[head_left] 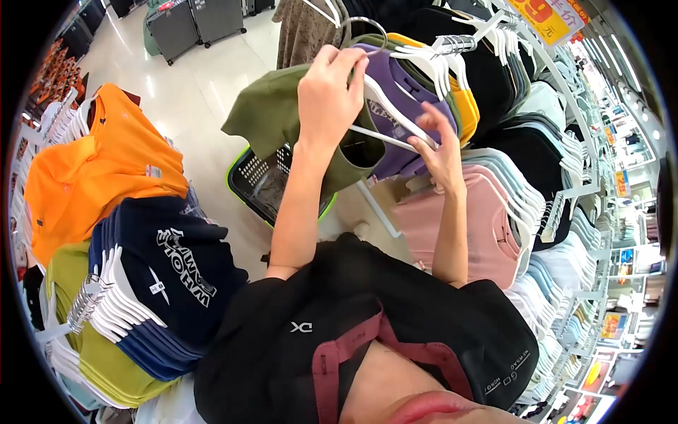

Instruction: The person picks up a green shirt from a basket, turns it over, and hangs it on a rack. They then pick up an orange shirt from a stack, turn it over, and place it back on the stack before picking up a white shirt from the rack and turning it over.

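Observation:
My left hand (326,102) is closed around the top of a white clothes hanger (392,112), just under its metal hook. An olive green shirt (272,106) hangs from this hanger on the left, while the hanger's right arm is bare. Beside that bare end is my right hand (443,159), thumb and fingers apart, with fingertips right at the hanger's tip. Directly behind the hanger is a purple shirt (417,99) on the rack. Part of the green shirt is hidden behind my left hand and forearm.
A black basket with a green rim (244,194) stands on the floor below. Pink shirts (473,219) hang at right. On the left rack are orange shirts (113,155) and navy shirts (169,247). A price sign (547,18) is at top right; suitcases (198,32) stand farther off.

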A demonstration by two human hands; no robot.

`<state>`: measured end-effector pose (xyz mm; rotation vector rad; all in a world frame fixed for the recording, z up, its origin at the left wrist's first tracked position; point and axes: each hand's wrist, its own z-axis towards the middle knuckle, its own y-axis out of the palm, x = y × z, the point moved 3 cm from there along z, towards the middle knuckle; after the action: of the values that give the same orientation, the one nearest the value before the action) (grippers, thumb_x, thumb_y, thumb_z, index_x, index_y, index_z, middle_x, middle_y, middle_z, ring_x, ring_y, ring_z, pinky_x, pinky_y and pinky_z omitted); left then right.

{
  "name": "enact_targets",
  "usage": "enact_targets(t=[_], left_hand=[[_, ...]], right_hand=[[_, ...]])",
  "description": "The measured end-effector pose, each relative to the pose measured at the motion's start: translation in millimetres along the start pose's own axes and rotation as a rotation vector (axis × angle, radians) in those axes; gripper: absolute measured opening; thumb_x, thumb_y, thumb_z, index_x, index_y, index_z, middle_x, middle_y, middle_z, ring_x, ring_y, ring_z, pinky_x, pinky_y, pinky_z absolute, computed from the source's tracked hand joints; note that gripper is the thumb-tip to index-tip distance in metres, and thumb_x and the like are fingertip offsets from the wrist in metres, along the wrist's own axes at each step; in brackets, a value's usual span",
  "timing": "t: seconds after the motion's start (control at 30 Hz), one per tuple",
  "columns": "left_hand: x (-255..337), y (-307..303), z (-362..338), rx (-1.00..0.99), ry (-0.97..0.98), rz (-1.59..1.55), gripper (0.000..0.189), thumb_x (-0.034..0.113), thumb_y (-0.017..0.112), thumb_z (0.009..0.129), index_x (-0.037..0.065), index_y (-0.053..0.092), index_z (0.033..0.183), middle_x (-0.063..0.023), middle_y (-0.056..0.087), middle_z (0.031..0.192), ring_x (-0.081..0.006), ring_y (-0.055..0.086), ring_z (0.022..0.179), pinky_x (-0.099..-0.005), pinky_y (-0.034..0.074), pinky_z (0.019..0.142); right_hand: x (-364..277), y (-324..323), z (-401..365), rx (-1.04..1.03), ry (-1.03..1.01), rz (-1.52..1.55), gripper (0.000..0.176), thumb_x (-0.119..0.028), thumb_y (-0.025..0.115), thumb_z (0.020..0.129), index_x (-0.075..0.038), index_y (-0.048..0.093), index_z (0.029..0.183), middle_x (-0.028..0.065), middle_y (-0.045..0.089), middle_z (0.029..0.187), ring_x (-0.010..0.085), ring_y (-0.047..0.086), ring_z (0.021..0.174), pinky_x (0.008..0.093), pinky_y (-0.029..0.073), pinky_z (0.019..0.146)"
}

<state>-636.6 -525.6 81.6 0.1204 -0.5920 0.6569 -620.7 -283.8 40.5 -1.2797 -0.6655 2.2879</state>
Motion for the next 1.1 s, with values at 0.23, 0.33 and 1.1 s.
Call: enact_targets(t=[0.23, 0.33, 1.1], left_hand=[[-5, -2, 11, 0.133, 0.082, 0.085, 0.008, 0.006, 0.070, 0.087, 0.006, 0.070, 0.095, -0.0104, 0.065, 0.082, -0.0288, 0.063, 0.068, -0.0356, 0.050, 0.058], [-4, -6, 25, 0.205, 0.163, 0.095, 0.008, 0.006, 0.070, 0.087, 0.006, 0.070, 0.095, -0.0093, 0.066, 0.082, -0.0260, 0.063, 0.066, -0.0328, 0.047, 0.051], [-95, -52, 52, 0.271, 0.064, 0.427, 0.011, 0.012, 0.063, 0.093, 0.006, 0.069, 0.100, -0.0102, 0.068, 0.089, -0.0312, 0.066, 0.079, -0.0394, 0.052, 0.070]], right_hand=[[-67, -2, -34, 0.042, -0.559, 0.138, 0.036, 0.007, 0.061, 0.079, 0.003, 0.062, 0.115, 0.0203, 0.066, 0.113, 0.0228, 0.066, 0.084, 0.0318, 0.054, 0.070], [-58, 45, -28, -0.404, -0.286, 0.000, 0.039, -0.001, 0.067, 0.084, -0.004, 0.060, 0.122, 0.0144, 0.063, 0.119, 0.0259, 0.065, 0.072, 0.0344, 0.055, 0.067], [-46, -27, 45, -0.264, -0.583, -0.325, 0.019, 0.008, 0.064, 0.077, 0.000, 0.067, 0.094, 0.0115, 0.061, 0.091, 0.0302, 0.062, 0.082, 0.0368, 0.051, 0.073]])
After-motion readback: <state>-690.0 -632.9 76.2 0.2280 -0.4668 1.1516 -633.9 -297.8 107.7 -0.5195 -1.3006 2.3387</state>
